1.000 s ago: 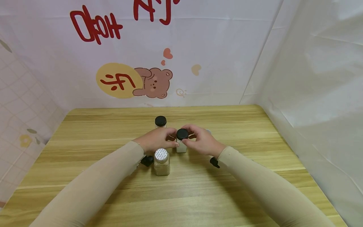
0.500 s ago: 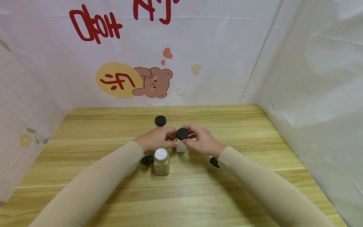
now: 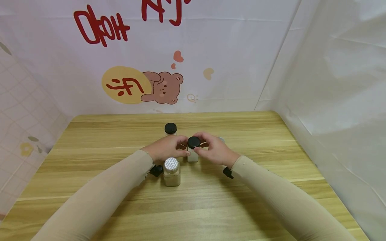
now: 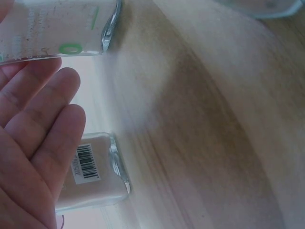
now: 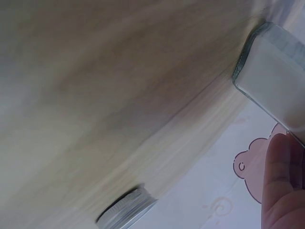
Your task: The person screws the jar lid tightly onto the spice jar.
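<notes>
Between my hands stands a square glass jar point(image 3: 193, 156) of pale contents with a black lid point(image 3: 194, 142). My left hand point(image 3: 167, 147) holds the jar's left side, thumb in front; its fingers reach along the glass, which bears green print in the left wrist view. My right hand point(image 3: 215, 150) pinches the black lid from the right with thumb and fingers. Nearer to me, a jar with a patterned silvery-white top point(image 3: 172, 175) sits just in front of the left hand. Behind that hand is another black-lidded jar point(image 3: 170, 130), its barcoded body point(image 4: 93, 167) visible in the left wrist view.
A silvery ribbed cap point(image 5: 126, 210) lies on the wooden table point(image 3: 193, 214), partly hidden behind my right hand in the head view. Black wrist-camera parts point(image 3: 228, 172) stick out under the cuffs. White printed sheets point(image 3: 235, 67) enclose the table's back and sides.
</notes>
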A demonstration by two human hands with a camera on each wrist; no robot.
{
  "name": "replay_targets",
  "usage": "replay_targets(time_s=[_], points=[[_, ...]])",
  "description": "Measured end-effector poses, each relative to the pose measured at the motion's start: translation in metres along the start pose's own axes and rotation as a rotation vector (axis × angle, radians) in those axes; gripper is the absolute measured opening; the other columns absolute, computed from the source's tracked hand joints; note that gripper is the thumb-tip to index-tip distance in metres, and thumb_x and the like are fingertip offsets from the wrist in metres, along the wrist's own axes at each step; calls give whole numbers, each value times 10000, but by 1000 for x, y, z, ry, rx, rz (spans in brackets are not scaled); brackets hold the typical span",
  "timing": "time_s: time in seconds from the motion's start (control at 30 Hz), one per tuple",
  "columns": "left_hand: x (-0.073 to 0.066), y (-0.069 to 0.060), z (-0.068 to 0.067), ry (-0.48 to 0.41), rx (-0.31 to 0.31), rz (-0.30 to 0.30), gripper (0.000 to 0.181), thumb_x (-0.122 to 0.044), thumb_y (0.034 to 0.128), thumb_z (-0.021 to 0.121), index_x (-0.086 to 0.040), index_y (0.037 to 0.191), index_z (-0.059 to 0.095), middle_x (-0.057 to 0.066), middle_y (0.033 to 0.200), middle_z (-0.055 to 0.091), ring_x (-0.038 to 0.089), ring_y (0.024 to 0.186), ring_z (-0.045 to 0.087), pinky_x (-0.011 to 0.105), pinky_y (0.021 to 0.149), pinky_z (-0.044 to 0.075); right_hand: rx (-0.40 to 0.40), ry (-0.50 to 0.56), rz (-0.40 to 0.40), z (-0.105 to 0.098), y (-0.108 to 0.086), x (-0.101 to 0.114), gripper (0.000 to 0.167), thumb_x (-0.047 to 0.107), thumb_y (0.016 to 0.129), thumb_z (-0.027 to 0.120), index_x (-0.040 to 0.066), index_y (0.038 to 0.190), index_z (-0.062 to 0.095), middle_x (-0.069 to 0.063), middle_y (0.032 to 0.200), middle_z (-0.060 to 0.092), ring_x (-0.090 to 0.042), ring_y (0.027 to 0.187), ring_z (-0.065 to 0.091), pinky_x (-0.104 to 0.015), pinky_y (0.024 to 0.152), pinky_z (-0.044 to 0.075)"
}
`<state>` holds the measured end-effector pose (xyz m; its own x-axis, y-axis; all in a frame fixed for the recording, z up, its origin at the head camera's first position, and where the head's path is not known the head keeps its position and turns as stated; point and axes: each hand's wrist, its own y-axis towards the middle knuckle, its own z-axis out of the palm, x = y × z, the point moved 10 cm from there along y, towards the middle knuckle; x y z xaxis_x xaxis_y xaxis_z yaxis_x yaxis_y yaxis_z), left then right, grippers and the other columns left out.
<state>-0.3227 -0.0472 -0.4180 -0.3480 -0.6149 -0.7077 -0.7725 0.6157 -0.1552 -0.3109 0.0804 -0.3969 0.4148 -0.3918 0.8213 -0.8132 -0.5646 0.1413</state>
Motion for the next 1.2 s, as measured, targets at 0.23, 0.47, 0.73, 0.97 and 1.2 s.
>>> replay_targets(time_s=[0.23, 0.47, 0.73, 0.97, 1.2], points=[[0, -1, 1, -18, 4, -13, 229, -367, 997, 743, -278, 1195, 671, -65, 1217, 730, 162, 1250, 665, 475, 1149, 488, -15, -10, 12, -1, -1, 0, 419, 135, 992, 724, 44, 1369, 568, -99, 1260, 688, -264, 1153, 686, -493, 1071, 544], [2, -1, 0, -13, -1, -17, 217, -370, 994, 746, -293, 1182, 671, -83, 1208, 732, 153, 1239, 667, 473, 1143, 490, 3, -8, -15, 0, -1, 2, 420, 113, 1004, 694, 39, 1400, 577, -99, 1284, 702, -265, 1166, 689, -485, 1058, 553], [1, -1, 1, -6, 4, -4, 211, -368, 995, 745, -279, 1175, 676, -81, 1194, 729, 148, 1222, 666, 467, 1129, 499, -12, -11, 6, -1, -1, 1, 415, 145, 996, 719, 37, 1368, 572, -102, 1264, 696, -258, 1144, 690, -482, 1062, 552], [1, 0, 0, 10, 1, -5, 231, -371, 998, 741, -267, 1193, 675, -74, 1216, 727, 168, 1251, 660, 476, 1145, 488, -7, -2, 5, 0, -1, 3, 373, 142, 1005, 703, 60, 1353, 595, -88, 1263, 700, -254, 1149, 688, -490, 1059, 550], [2, -1, 1, 9, 2, -6, 210, -382, 993, 745, -302, 1172, 668, -85, 1211, 726, 149, 1233, 663, 467, 1128, 500, -13, 4, 17, 0, -1, 1, 471, 139, 994, 725, 6, 1412, 554, -120, 1302, 686, -280, 1164, 684, -503, 1078, 538]])
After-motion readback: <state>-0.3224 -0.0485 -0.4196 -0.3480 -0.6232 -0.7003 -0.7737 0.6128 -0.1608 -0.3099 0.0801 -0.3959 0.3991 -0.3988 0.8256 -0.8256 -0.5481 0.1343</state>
